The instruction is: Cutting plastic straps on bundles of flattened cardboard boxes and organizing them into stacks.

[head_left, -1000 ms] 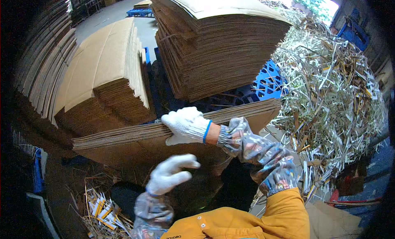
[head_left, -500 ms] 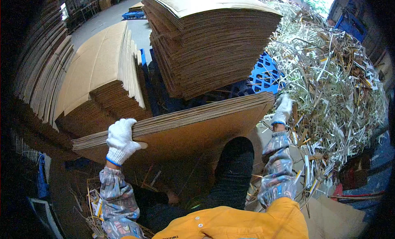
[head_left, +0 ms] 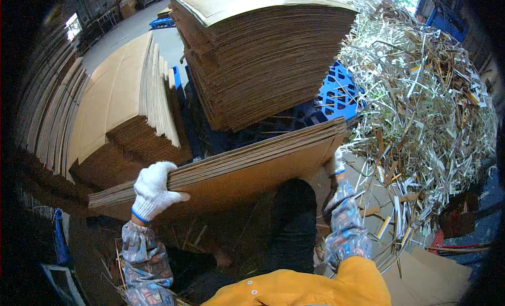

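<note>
A thin bundle of brown cardboard sheets [head_left: 247, 166] stands on edge in front of me, tilted, its layered edge facing up. My left hand [head_left: 155, 191], in a white knit glove, grips its upper edge near the left end, with the thumb on the near face and the fingers going over the far side. At the bundle's right end is my right hand [head_left: 337, 162], gloved too; it touches the end from the side, and its fingers are mostly hidden behind the cardboard. Patterned sleeves cover both forearms.
A tall cardboard stack [head_left: 268, 58] rises beyond the bundle on a blue plastic pallet [head_left: 336, 93]. A lower stack [head_left: 113, 95] and more upright sheets [head_left: 58, 111] stand left. A large heap of shredded paper strips [head_left: 421, 106] fills the right; loose strips litter the floor.
My right hand has moved down and slightly left, from the upper right corner to the bundle's right end. The left hand keeps its grip, and the bundle has shifted slightly left.
</note>
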Available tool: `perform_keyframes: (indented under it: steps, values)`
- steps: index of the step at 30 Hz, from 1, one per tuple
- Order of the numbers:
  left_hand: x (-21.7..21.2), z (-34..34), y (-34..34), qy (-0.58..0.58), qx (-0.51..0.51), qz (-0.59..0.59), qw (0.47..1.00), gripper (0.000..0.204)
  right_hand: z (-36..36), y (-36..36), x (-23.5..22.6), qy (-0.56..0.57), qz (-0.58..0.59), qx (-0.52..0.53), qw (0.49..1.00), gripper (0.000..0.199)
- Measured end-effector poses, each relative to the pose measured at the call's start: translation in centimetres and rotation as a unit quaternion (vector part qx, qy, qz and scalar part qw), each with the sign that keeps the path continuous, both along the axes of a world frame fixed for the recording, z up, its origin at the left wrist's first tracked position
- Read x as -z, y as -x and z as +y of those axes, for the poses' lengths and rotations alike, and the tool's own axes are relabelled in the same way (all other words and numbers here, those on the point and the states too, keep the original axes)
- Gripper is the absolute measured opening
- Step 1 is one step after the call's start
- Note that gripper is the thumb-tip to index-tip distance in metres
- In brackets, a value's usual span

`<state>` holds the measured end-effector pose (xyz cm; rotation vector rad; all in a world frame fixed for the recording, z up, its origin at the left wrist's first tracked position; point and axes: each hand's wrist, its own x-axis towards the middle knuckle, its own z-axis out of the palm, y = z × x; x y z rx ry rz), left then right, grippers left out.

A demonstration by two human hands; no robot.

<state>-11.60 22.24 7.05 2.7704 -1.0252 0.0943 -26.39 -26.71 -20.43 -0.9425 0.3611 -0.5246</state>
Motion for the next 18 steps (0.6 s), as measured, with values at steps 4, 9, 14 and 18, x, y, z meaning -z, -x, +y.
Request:
perform_keyframes:
  steps: [4,9,14,18]
  values:
    - [1.3,-6.3,-0.5,0.054,0.096,-0.01,0.994,0.064,-2.6,0.3,2.5,0.0,-0.003,0.068,0.998,0.064]
    - [1.2,-10.1,1.7,-0.035,0.05,0.001,0.998,0.072,3.3,-3.0,-0.5,0.032,0.063,0.179,0.981,0.071]
    - [2.7,-13.5,0.5,0.022,0.071,-0.032,0.997,0.074,-5.0,0.2,0.8,0.394,0.133,0.16,0.895,0.055]
    - [2.6,-10.2,-0.3,0.032,0.048,-0.056,0.997,0.069,1.3,-0.1,-11.8,0.367,0.089,0.118,0.919,0.063]
